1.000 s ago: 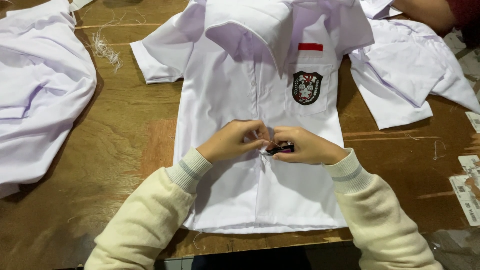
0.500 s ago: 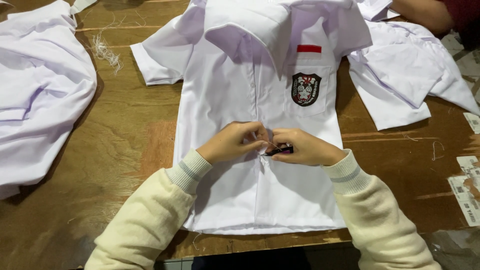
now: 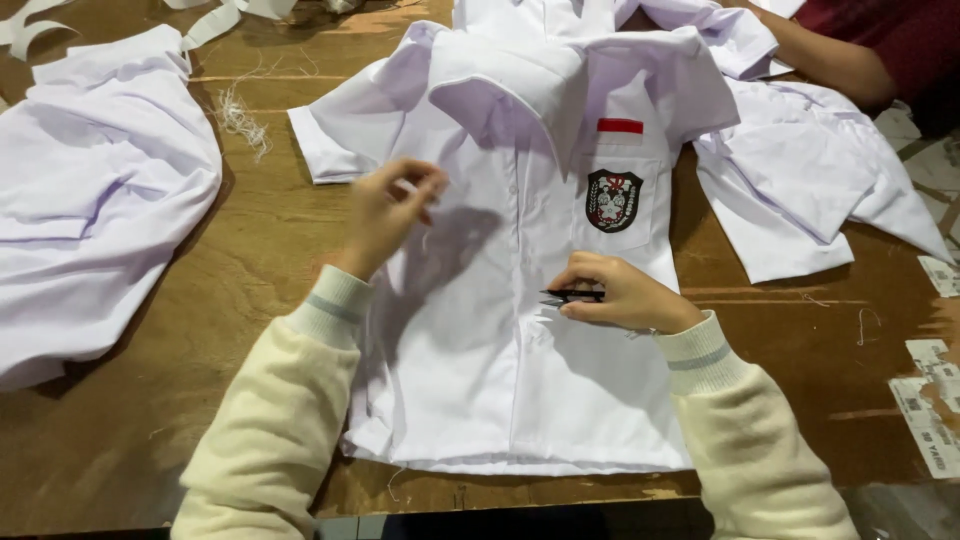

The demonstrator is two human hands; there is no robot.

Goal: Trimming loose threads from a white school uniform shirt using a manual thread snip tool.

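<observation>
Across the wooden table (image 3: 150, 420) a white short-sleeved shirt (image 3: 480, 380) is lying face up in front of you, collar away from you, its hem nearly reaching the near edge. To your left a heap of white cloth (image 3: 90, 210) is spreading over the wood, and to the right another white shirt (image 3: 810, 190) is lying partly under the forearm of another person (image 3: 840, 65) who is reaching in from the far corner. On the spread shirt's chest pocket a dark shield-shaped badge (image 3: 613, 200) is sitting, with a small red and white strip (image 3: 620, 127) just above it. You are wearing cream knitted sleeves. Your right hand (image 3: 625, 295) is resting on the shirt just below the pocket, beside the button placket, and its fingers are closing around a small black thread snipper (image 3: 572, 296) whose tips are pointing left toward the placket. Your left hand (image 3: 390, 210) is hovering above the shirt's left panel, fingers pinching together; it is blurred, and you cannot tell whether anything is between them. Near the heap, a tuft of loose white threads (image 3: 238, 112) is lying on the wood.
</observation>
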